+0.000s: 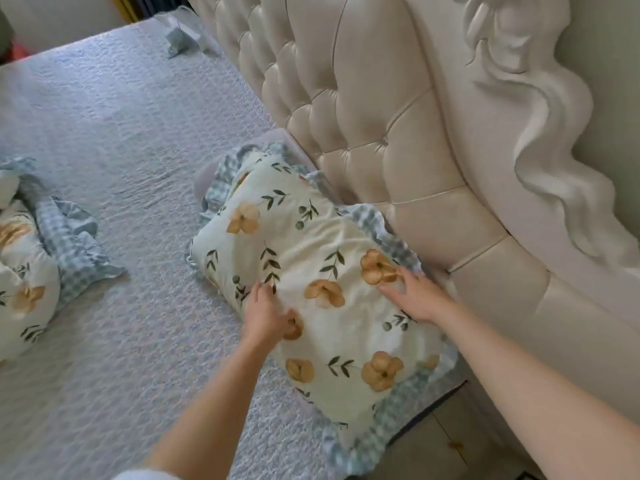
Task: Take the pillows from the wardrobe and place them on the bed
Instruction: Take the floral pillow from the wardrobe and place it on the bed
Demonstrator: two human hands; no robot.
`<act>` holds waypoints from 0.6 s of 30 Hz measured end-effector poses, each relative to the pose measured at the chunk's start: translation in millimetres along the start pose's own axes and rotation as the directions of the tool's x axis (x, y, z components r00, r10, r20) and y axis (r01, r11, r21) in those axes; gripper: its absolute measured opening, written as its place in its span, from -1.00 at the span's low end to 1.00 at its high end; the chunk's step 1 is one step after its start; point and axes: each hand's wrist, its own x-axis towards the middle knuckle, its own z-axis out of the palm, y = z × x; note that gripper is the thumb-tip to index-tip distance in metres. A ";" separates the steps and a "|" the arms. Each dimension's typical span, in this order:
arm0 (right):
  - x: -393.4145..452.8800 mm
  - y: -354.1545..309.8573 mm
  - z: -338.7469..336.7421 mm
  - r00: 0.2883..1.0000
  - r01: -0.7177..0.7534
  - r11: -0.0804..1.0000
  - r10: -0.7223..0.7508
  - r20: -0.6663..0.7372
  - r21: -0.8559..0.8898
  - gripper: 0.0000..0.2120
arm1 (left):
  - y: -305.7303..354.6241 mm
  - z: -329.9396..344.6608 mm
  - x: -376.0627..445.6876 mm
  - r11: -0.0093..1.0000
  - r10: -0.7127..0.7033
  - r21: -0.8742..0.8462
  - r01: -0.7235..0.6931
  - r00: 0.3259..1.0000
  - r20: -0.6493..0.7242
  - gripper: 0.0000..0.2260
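At the far left edge a second floral pillow (24, 271) lies on the bed (114, 140), cut off by the frame so that only its right part and its blue checked frill show. The bed's quilted pale cover runs back to a small blue-grey bundle of cloth (181, 38) near the top, too blurred to identify. A narrow strip of red and dark shapes at the upper left corner cannot be made out.

The left hand (265, 315) rests on the near-left part of the main pillow (311, 271), fingers bent and pressed into the fabric; whether they pinch a fold or only press down is not clear. This pillow, cream with orange flowers and green sprigs and a blue checked frill, lies flat on the bed just beside the headboard (363, 98), its far corner partly covering a grey edge beneath it. Its near corner hangs over the edge of the mattress.

The right hand (417, 294) lies open and flat on the pillow's right side, fingers spread, holding nothing. To the right the tufted cream headboard meets a carved white frame (540, 109), whose lower end runs out of view.
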 end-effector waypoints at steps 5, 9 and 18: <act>5.3 14.6 21.1 0.999 -0.010 0.998 0.012 -0.039 0.062 -0.16 | -21.8 25.8 -14.1 0.908 -0.288 -0.368 0.199 0.935 -0.206 0.00; 12.7 12.6 24.6 0.997 -0.027 0.994 0.035 -0.067 0.108 -0.12 | -38.4 35.3 -16.8 0.364 -0.482 -0.745 0.559 0.798 0.362 0.01; 11.2 -6.3 22.9 0.989 -0.035 0.999 0.040 -0.144 0.040 0.12 | -23.8 44.4 1.8 0.207 -0.312 -0.902 0.379 0.900 0.306 -0.06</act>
